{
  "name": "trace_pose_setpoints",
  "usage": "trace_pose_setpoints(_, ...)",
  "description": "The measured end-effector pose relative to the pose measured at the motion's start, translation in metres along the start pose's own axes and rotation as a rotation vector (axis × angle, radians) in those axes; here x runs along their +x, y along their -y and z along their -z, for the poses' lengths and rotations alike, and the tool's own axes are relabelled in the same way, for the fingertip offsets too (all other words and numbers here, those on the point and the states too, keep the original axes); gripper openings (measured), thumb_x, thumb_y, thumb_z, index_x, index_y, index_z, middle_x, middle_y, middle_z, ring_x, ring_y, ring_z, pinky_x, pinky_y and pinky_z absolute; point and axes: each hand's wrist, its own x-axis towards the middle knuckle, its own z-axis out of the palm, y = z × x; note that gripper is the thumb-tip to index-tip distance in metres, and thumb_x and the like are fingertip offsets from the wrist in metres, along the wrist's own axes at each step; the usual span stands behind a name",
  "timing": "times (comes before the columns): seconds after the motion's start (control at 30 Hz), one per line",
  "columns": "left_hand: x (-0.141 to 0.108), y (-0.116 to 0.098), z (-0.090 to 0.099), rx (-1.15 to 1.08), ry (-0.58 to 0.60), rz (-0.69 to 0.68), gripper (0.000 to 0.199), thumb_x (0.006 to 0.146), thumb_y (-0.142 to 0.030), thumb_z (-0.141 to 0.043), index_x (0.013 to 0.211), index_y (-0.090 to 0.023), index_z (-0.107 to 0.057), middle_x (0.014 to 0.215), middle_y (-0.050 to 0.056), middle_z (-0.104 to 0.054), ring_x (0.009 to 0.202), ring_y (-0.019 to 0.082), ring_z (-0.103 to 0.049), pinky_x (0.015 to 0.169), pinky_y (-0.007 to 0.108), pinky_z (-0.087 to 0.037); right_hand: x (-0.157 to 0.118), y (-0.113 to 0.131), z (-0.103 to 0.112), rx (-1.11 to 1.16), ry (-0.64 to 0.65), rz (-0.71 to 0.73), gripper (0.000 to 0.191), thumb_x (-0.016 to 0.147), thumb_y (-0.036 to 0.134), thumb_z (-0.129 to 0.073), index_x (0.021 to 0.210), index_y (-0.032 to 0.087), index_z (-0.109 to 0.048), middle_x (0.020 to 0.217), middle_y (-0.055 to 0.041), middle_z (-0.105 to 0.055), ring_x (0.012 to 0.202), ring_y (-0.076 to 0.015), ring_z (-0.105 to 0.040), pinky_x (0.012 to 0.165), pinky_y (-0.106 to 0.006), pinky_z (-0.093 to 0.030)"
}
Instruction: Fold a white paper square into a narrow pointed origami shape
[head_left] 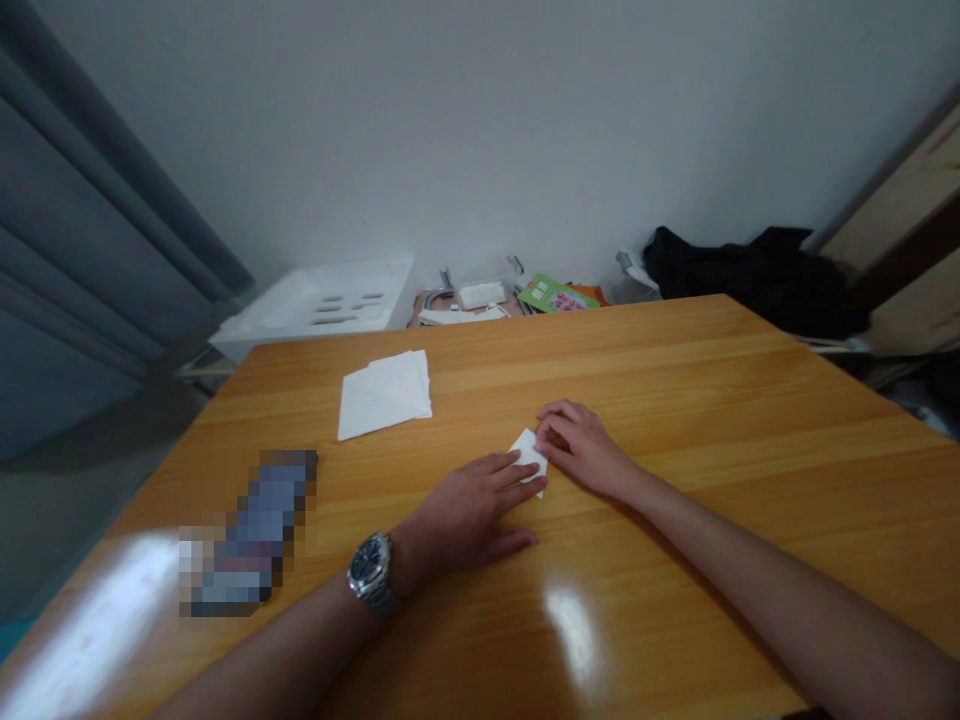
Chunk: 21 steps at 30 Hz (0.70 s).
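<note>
A small folded piece of white paper (528,441) lies on the wooden table (637,370), partly covered by fingers. My left hand (476,505), with a metal watch (370,563) on its wrist, is spread flat, its fingers resting on the paper from the left. At the paper's right edge is my right hand (581,445), its thumb and index finger pinched on the corner. Farther back on the left, a few white paper sheets (384,393) lie loosely stacked.
A pixelated phone-like object (262,530) lies at the table's left. Beyond the far edge stand a white plastic tray (322,290), a green booklet (555,294) and a dark cloth heap (750,275) against the wall. A grey curtain (90,230) hangs at left.
</note>
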Motion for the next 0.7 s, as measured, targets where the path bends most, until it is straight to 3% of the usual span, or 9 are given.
trace_pose_setpoints(0.5,-0.004,0.004,0.004,-0.046,-0.022,-0.059,0.051,0.095,-0.052,-0.058,0.141,-0.031,-0.054,0.157,0.005,-0.042,0.145,0.029,-0.038,0.119,0.048,-0.033,-0.006,-0.008,0.01,0.001,0.124,0.031,0.026,0.088,0.038,-0.069,0.108,0.025,-0.06,0.134,-0.0117,-0.051,0.126,-0.0291,-0.05,0.106,-0.048,-0.041)
trace_pose_setpoints(0.7,-0.005,0.004,0.006,-0.036,-0.005,-0.065,0.053,0.094,-0.058,-0.056,0.14,-0.032,-0.056,0.156,0.006,-0.043,0.144,0.03,-0.038,0.12,0.049,-0.031,-0.004,-0.01,0.01,0.025,0.115,0.03,0.016,0.093,0.033,-0.061,0.107,0.025,-0.06,0.132,-0.0116,-0.051,0.126,-0.0274,-0.05,0.107,-0.047,-0.042)
